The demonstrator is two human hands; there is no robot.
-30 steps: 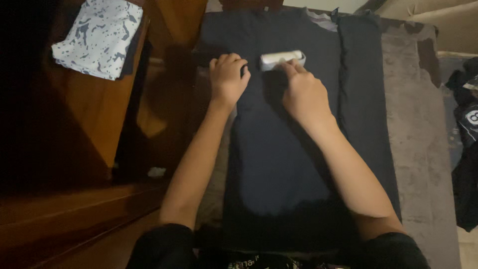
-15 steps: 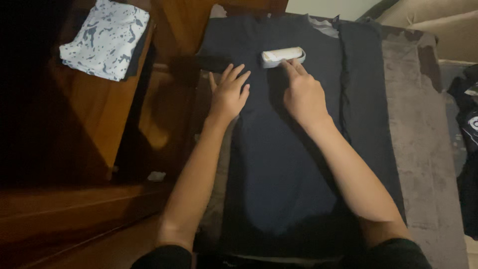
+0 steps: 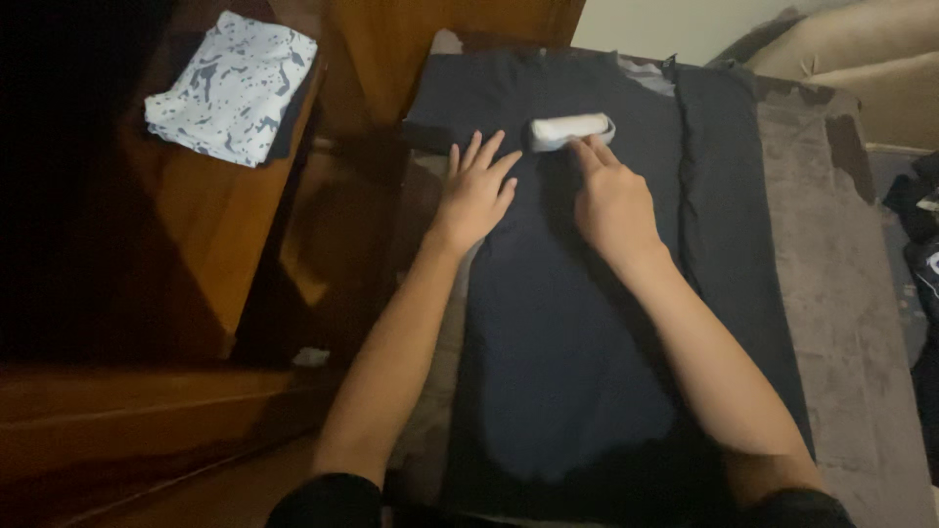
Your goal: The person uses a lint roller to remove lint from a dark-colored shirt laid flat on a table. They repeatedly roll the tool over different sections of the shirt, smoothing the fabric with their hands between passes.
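Observation:
A dark navy garment (image 3: 577, 323) lies spread flat in front of me on a grey cover (image 3: 841, 264). My right hand (image 3: 613, 202) is closed on the handle of a white lint roller (image 3: 570, 130), and the roll rests on the upper part of the garment. The handle is hidden under my fingers. My left hand (image 3: 476, 193) lies flat on the garment just left of the roller, with its fingers spread and nothing in it.
A folded white cloth with blue speckles (image 3: 235, 86) sits on a wooden piece of furniture (image 3: 196, 225) at the left. Dark clothes (image 3: 924, 254) lie at the right edge. A beige cushion (image 3: 861, 68) is at the back right.
My left hand has gone from a closed fist to flat with spread fingers on the garment. My right hand stays on the roller near the garment's top.

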